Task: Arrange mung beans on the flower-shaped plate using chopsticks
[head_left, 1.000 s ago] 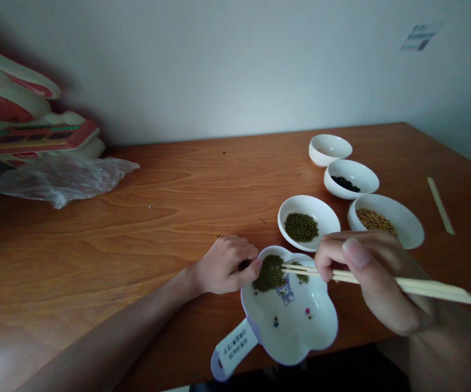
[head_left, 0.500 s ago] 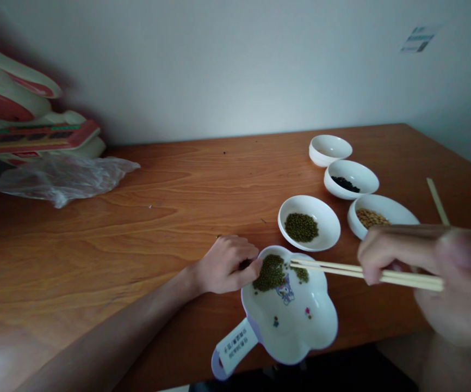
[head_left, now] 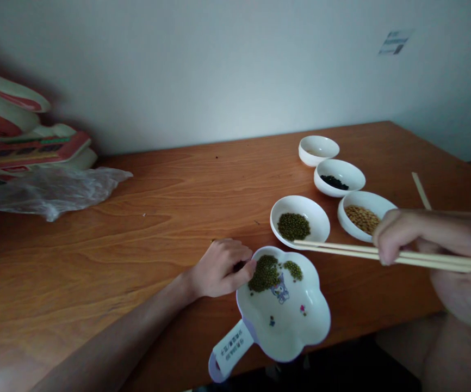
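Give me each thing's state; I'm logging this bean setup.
Flower-shaped bowl: holds green beans, steadied by left hand.
Chopsticks: lifted in right hand, tips over green-bean dish.
Black-bean dish: few beans.
Tan-bean dish: part filled.
Far dish: looks empty.

- The left hand (head_left: 221, 267) lies knuckles up at about six o'clock in the view, fingers curled loosely, its forearm running down toward seven o'clock.
- The right hand (head_left: 435, 256) is raised at about four o'clock, blurred, fingers pinched together and pointing toward nine o'clock.
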The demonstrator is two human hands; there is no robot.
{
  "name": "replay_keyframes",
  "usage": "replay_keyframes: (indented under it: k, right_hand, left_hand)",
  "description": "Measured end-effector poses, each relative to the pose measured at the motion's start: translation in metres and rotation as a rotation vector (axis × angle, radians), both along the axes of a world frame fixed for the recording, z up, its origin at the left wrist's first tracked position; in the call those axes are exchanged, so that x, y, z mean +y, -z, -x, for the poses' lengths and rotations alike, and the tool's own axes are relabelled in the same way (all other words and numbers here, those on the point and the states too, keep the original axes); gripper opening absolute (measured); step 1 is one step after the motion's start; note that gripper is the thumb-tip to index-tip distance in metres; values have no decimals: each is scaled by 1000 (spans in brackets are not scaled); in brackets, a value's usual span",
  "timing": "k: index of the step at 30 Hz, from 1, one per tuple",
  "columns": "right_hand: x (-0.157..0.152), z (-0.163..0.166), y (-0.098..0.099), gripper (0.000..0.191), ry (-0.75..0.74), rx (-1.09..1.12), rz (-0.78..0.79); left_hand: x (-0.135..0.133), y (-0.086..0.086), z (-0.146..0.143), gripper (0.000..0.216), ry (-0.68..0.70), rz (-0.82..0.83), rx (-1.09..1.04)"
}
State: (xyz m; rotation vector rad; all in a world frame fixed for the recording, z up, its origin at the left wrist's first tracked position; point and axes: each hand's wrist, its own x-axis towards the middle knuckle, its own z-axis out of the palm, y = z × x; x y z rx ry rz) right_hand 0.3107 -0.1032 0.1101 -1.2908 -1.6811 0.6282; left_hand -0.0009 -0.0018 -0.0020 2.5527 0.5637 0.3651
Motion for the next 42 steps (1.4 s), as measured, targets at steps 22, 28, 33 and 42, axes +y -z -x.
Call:
replay_keyframes:
  k: [22, 28, 33, 42]
  right_hand:
    - [15, 44, 10, 49, -349, -214, 178]
    - [17, 47, 12, 48, -326, -190, 180]
    - [18, 46, 12, 52, -330, -142, 161]
    - [17, 46, 4, 55, -320, -178, 184]
  left_hand:
    - [0, -1, 0, 35, 6, 16, 4]
    - [0, 0, 0, 36, 10, 17, 7]
    - [0, -1, 0, 37, 11, 9, 0]
    - [0, 0, 0, 38, 10, 6, -14]
